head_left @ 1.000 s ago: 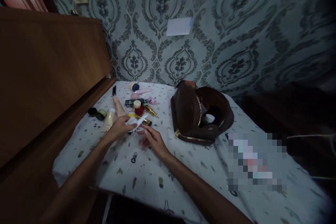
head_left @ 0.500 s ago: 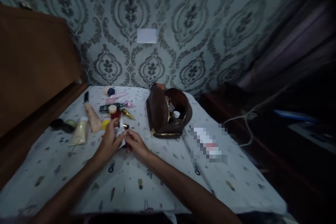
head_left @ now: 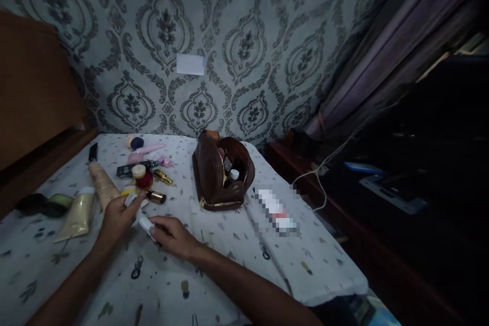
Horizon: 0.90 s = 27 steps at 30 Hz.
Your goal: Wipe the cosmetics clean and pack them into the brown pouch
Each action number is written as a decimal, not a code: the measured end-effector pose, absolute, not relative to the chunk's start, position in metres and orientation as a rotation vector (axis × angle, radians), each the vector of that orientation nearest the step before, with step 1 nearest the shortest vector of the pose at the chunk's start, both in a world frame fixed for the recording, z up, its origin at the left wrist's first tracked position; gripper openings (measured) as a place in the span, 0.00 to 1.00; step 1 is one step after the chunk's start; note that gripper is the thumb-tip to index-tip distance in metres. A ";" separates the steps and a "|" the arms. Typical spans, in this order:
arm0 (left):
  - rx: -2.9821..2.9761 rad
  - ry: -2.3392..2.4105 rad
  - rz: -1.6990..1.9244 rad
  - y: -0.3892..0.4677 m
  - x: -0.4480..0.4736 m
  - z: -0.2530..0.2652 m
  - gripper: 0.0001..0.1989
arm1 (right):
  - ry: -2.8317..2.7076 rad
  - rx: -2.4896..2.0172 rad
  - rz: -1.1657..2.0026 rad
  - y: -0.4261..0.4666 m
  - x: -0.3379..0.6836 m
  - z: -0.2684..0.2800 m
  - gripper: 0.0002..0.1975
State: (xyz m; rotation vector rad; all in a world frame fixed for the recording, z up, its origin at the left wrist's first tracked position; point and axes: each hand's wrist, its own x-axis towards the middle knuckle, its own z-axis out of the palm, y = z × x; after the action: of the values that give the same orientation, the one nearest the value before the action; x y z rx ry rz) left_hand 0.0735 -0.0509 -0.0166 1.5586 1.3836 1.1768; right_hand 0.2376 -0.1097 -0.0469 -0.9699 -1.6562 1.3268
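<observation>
My left hand [head_left: 119, 215] is closed around a small white piece [head_left: 130, 199] whose kind I cannot make out. Close by on the right, my right hand [head_left: 174, 237] pinches a slim white item [head_left: 145, 226], too blurred to name. I cannot tell whether the two white parts are joined. Just beyond the hands lie a dark bottle with a gold band [head_left: 156, 197] and a yellow-lidded item [head_left: 128, 191], partly covered by the left hand. Behind them are a red jar with a cream lid [head_left: 143, 178] and a gold tube [head_left: 163, 177].
A brown cosmetic bag [head_left: 214, 178] stands unzipped with items inside. At left lie a cream tube [head_left: 78, 214], a beige tube [head_left: 102, 183] and dark round items [head_left: 46, 206]. A dark green bottle [head_left: 133, 168] and pink items [head_left: 143, 153] lie farther back. A pixelated object [head_left: 277, 211] is at right.
The view has shifted to the right, so everything sits farther left in the picture. My hands have drawn slightly apart, and the white item in the right hand shows more clearly.
</observation>
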 end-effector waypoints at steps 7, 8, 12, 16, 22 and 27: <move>1.298 1.403 1.125 -0.053 0.066 -0.006 0.23 | -1.143 -0.975 1.468 -0.099 0.233 -0.060 0.21; 1.262 1.405 1.124 -0.053 0.066 -0.006 0.23 | -1.066 -0.971 1.464 -0.098 0.234 -0.059 0.21; 1.265 1.268 1.112 -0.052 0.066 -0.011 0.21 | -0.786 -0.933 1.475 -0.092 0.236 -0.052 0.20; 1.380 1.078 1.035 -0.056 0.067 -0.011 0.20 | -0.628 -0.920 1.493 -0.087 0.240 -0.047 0.20; 1.593 1.002 0.827 -0.062 0.071 -0.008 0.20 | -0.589 -0.866 1.474 -0.083 0.245 -0.048 0.18; 1.783 1.010 0.814 -0.065 0.079 -0.019 0.19 | -0.595 -0.825 1.498 -0.083 0.244 -0.051 0.18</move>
State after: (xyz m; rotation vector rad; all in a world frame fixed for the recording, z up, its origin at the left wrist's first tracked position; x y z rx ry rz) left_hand 0.0795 -0.0647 -0.0186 1.7829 1.0103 0.8138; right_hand 0.2441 -0.0831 -0.0512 -0.8249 -0.5950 1.4982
